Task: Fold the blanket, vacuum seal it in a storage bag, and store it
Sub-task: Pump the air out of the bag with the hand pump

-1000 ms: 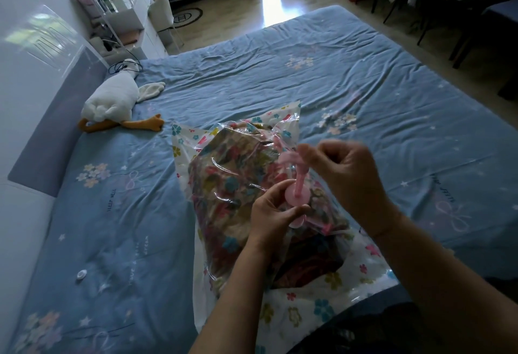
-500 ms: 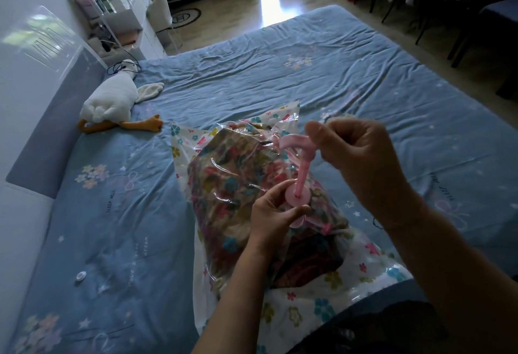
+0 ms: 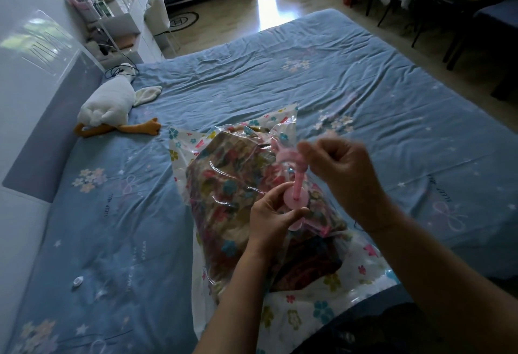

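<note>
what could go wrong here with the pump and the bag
1. The left hand steadies only the pink pump base at the valve; a hard pull by the right hand could tilt it and break the seal.
2. The bag lies wrinkled around the blanket, so creases may trap air.

The blue bed [image 3: 280,79] carries a storage bag [image 3: 308,311], plush goose [image 3: 109,101] and small white disc [image 3: 78,281].
</note>
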Demonstrator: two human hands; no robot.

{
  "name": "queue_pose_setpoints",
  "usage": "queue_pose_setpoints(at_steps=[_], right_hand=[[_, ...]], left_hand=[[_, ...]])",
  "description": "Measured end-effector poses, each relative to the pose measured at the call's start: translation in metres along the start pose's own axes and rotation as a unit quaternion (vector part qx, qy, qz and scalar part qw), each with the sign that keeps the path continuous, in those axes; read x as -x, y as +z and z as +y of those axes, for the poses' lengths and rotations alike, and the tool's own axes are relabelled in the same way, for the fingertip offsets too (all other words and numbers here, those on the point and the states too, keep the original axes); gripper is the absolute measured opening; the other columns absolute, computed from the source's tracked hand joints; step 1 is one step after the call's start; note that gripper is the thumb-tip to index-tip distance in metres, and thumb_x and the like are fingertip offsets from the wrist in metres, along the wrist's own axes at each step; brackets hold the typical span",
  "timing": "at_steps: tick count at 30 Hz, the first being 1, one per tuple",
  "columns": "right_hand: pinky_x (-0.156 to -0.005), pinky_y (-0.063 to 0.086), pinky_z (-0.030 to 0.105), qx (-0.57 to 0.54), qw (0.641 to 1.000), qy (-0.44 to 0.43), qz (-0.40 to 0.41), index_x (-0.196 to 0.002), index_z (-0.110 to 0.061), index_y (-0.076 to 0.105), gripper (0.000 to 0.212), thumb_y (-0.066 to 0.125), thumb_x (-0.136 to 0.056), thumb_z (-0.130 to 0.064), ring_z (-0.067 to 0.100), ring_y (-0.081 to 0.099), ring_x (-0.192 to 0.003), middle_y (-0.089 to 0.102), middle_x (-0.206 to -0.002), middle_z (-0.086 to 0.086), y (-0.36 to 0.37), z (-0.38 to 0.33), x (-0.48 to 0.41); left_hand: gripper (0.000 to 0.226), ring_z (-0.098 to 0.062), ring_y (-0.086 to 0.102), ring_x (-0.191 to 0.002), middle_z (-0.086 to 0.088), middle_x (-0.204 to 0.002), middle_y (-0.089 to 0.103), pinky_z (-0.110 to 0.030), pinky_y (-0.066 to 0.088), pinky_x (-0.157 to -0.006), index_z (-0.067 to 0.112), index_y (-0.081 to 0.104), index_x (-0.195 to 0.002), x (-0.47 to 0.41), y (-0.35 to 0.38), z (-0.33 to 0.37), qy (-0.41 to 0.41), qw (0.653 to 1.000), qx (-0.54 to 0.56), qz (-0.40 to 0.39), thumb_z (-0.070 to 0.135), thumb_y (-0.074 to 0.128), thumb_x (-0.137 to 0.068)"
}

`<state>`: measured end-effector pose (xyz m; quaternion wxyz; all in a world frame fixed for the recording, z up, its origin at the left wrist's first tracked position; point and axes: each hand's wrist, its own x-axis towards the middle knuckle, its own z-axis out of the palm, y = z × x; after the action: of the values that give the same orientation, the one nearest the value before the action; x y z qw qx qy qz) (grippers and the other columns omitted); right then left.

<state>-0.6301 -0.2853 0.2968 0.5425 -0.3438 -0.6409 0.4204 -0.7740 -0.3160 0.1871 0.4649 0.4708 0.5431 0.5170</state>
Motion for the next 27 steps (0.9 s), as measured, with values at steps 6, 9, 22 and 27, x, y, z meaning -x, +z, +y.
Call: queue_pose_setpoints(at_steps=[6,9,22,27], right_hand=[[-0.047,0.03,0.023,0.135,0.982,0.127,-0.036,-0.051,-0.007,0.051,0.049,0.063,-0.079,-0.045,0.003,0.032,-0.042,0.038,-0.043,-0.009,0.002,0.035,0.021],[-0.045,0.028,0.013,0.023,1.0,0.011,0.005,-0.048,-0.02,0.045,0.043,0.063,-0.087,-0.025,0.0,0.033,-0.039,0.042,-0.039,-0.015,-0.001,-0.024,-0.003],[-0.045,0.028,0.013,0.019,1.0,0.004,-0.009,-0.05,-0.003,0.044,0.047,0.064,-0.084,-0.03,0.0,0.034,-0.038,0.04,-0.039,-0.013,0.001,-0.026,-0.004],[-0.048,0.036,0.023,0.077,0.994,0.061,-0.038,-0.058,0.004,0.052,0.052,0.066,-0.087,-0.037,0.002,0.04,-0.043,0.052,-0.048,-0.001,0.004,0.021,0.007]], left_hand=[[0.054,-0.022,0.07,-0.104,-0.007,-0.108,0.075,-0.032,0.055,-0.093,0.011,0.07,-0.114,0.004,0.001,-0.002,-0.002,1.0,0.002,0.003,-0.001,0.087,-0.065],[0.058,-0.022,0.069,-0.107,-0.003,-0.111,0.074,-0.031,0.054,-0.094,0.018,0.069,-0.115,0.001,-0.003,0.0,0.0,1.0,-0.009,0.001,0.004,0.089,-0.063],[0.058,-0.015,0.07,-0.102,-0.004,-0.11,0.074,-0.025,0.054,-0.091,0.012,0.068,-0.116,0.002,-0.001,0.002,-0.007,1.0,0.005,0.008,-0.005,0.086,-0.063],[0.058,-0.023,0.07,-0.106,-0.005,-0.11,0.074,-0.037,0.054,-0.095,0.014,0.069,-0.116,0.003,0.0,0.001,-0.008,1.0,0.011,0.007,0.003,0.089,-0.062]])
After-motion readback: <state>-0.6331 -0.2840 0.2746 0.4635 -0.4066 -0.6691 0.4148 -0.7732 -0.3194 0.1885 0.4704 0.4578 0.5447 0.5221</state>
